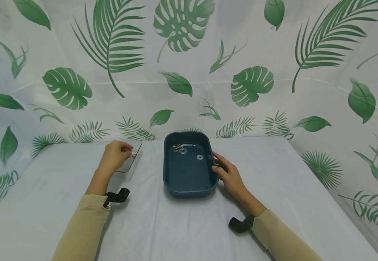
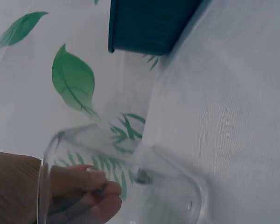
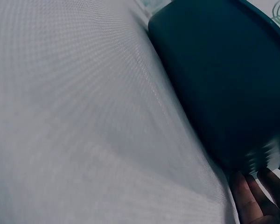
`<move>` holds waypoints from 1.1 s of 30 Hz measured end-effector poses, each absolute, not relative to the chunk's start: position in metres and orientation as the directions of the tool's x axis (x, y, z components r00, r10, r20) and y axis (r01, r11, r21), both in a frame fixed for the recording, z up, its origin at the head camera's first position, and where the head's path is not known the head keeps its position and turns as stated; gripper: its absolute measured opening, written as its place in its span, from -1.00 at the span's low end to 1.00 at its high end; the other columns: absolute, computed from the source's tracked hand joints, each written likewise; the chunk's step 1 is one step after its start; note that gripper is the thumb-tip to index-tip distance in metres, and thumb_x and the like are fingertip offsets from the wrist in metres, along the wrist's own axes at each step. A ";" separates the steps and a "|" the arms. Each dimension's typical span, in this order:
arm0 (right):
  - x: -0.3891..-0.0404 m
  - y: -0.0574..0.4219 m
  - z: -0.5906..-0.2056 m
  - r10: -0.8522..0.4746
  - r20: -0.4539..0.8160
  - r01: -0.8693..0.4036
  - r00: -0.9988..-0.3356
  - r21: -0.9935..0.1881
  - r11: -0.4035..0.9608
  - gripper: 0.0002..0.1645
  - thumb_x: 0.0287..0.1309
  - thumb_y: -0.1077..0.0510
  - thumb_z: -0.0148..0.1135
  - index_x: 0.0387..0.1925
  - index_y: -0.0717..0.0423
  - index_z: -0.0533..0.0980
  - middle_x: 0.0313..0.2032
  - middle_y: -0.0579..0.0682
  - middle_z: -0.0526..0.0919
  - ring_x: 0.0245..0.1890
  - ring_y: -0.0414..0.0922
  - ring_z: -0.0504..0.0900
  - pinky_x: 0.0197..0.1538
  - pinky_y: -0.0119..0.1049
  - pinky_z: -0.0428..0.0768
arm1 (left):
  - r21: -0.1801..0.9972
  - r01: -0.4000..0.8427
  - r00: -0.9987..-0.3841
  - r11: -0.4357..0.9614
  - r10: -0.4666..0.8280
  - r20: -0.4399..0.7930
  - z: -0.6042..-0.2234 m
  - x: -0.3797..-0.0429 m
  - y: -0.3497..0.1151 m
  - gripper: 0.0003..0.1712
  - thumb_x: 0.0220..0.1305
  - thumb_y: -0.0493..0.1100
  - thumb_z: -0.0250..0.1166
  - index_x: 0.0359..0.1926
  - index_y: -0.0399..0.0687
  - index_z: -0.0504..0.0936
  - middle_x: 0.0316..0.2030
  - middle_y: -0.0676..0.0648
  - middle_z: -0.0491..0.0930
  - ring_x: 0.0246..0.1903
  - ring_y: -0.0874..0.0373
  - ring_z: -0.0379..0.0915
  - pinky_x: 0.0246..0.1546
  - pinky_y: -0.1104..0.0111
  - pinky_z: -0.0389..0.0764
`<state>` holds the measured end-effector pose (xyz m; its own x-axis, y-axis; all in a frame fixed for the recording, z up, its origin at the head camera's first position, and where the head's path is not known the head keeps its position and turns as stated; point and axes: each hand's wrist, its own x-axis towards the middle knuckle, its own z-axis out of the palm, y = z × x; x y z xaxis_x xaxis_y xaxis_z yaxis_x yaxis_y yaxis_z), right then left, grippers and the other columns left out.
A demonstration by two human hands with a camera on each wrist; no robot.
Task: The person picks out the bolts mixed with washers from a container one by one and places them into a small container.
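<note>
My left hand (image 1: 113, 156) is over a clear plastic box (image 1: 123, 171) on the left, its thumb and fingers pinched together around a small metal piece. Through the clear wall in the left wrist view, a small dark metallic bit (image 2: 143, 176) shows just beyond the fingertips. A dark blue tray (image 1: 189, 177) stands to the right of the box. In it, several small screws (image 1: 177, 147) lie near the back, beside a washer (image 1: 183, 150), with another washer (image 1: 200, 157) farther right. My right hand (image 1: 229, 177) holds the tray's right side, thumb at the rim and fingers against the outer wall.
A white cloth (image 1: 189, 232) covers the table. Behind it hangs a white curtain with green leaves (image 1: 252, 85), close past the tray's far end. A black wrist mount (image 1: 118, 195) sits on the left forearm, another mount (image 1: 241, 224) on the right.
</note>
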<state>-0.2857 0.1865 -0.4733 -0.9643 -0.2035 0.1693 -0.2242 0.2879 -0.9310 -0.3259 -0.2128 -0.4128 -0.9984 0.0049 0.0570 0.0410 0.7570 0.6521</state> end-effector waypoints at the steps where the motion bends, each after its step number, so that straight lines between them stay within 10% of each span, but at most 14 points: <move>1: -0.286 0.186 -0.473 -0.204 0.167 -0.222 -0.965 -0.931 0.289 -0.35 0.50 0.09 0.05 0.53 -0.02 0.22 0.40 0.31 0.40 0.37 0.25 0.46 0.25 0.17 0.56 | 0.650 0.040 -0.998 0.759 0.002 0.060 -0.413 -0.326 -0.215 -0.70 0.40 -0.31 0.22 0.07 -0.38 0.66 -0.09 -0.34 0.72 -0.12 -0.13 0.70 -0.23 0.24 0.66; 33: -0.286 0.184 -0.473 -0.188 0.160 -0.214 -0.969 -0.923 0.318 -0.35 0.47 0.08 0.07 0.53 -0.04 0.24 0.39 0.28 0.43 0.35 0.22 0.50 0.21 0.14 0.60 | 0.593 0.036 -0.998 0.805 0.060 -0.021 -0.424 -0.333 -0.228 -0.77 0.31 -0.34 0.28 -0.06 -0.34 0.73 -0.17 -0.29 0.72 -0.20 -0.08 0.64 -0.22 0.22 0.65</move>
<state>-0.2864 0.1845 -0.4731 -0.9691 -0.1881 0.1597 -0.2140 0.3184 -0.9235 -0.3326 -0.2277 -0.4236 -0.9979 0.0604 -0.0215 0.0359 0.8047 0.5926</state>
